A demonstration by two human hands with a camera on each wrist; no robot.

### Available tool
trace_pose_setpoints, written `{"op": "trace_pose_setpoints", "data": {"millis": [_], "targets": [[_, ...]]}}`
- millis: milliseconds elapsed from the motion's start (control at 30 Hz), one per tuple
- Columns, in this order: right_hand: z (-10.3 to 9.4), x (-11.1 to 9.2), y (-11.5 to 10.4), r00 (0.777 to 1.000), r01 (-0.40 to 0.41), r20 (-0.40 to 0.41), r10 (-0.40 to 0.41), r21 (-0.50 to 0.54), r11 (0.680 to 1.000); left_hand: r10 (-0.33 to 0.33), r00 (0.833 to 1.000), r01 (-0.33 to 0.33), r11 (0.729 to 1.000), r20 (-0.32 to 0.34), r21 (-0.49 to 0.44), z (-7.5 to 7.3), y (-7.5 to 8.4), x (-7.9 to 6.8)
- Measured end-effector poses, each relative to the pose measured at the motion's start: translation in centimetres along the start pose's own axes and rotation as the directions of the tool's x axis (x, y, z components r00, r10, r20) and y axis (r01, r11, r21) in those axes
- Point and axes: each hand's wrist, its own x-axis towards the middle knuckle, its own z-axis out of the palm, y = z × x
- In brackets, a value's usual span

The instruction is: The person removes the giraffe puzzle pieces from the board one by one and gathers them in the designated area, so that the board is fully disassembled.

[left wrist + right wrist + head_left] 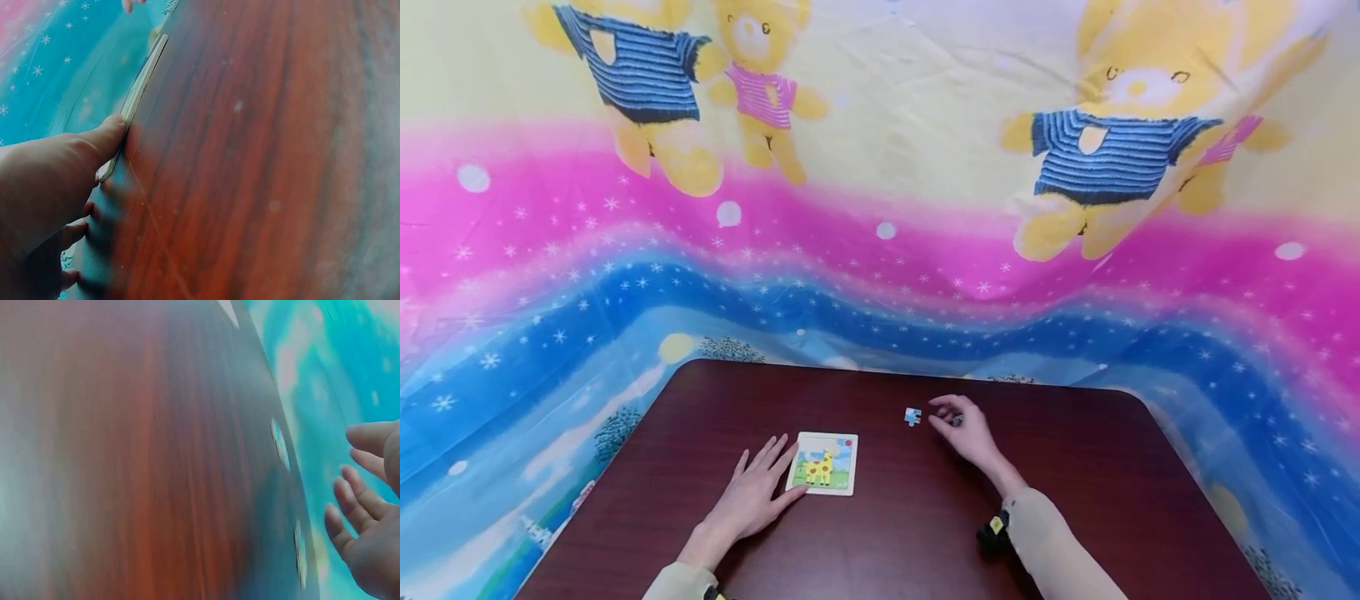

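A square giraffe puzzle (842, 467) with a pale border lies on the table left of centre. My left hand (750, 498) rests flat beside it, fingers spread, the thumb on its near left corner; the left wrist view shows that thumb (103, 139) against its edge. A blue-and-white jigsaw piece (912, 416) lies apart, to the puzzle's upper right. Just right of this piece is my right hand (972, 435), its fingers loosely bent and holding nothing. A second jigsaw piece (957, 420) shows partly beneath those fingers; the right wrist view shows both pieces edge-on.
The dark reddish-brown table (887, 542) has rounded far corners. Behind it hangs a colourful cloth (880, 275) with bears and snowflakes, reaching around the table's far and side edges. A black wrist strap (992, 537) is on the right forearm.
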Motion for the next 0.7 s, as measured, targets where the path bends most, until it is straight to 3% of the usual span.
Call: {"op": "trace_pose_setpoints", "data": {"millis": [233, 500, 700], "targets": [[5.6, -1.0, -2.6, 0.979, 0.101, 0.179, -0.101, 0.008, 0.995, 0.057, 0.993, -0.060, 0.998, -0.104, -0.030, 1.0, -0.6, 0.3], [10.2, -2.0, -4.6, 0.962, 0.133, 0.241, -0.130, 0.002, 0.991, -0.008, 1.000, 0.008, 1.000, 0.006, -0.007, 0.0, 0.0, 0.1], [12.1, -2.1, -5.4, 0.958, 0.132, 0.259, -0.121, -0.026, 0.991, -0.006, 1.000, 0.006, 1.000, 0.006, -0.004, -0.1, 0.1, -0.1]]}}
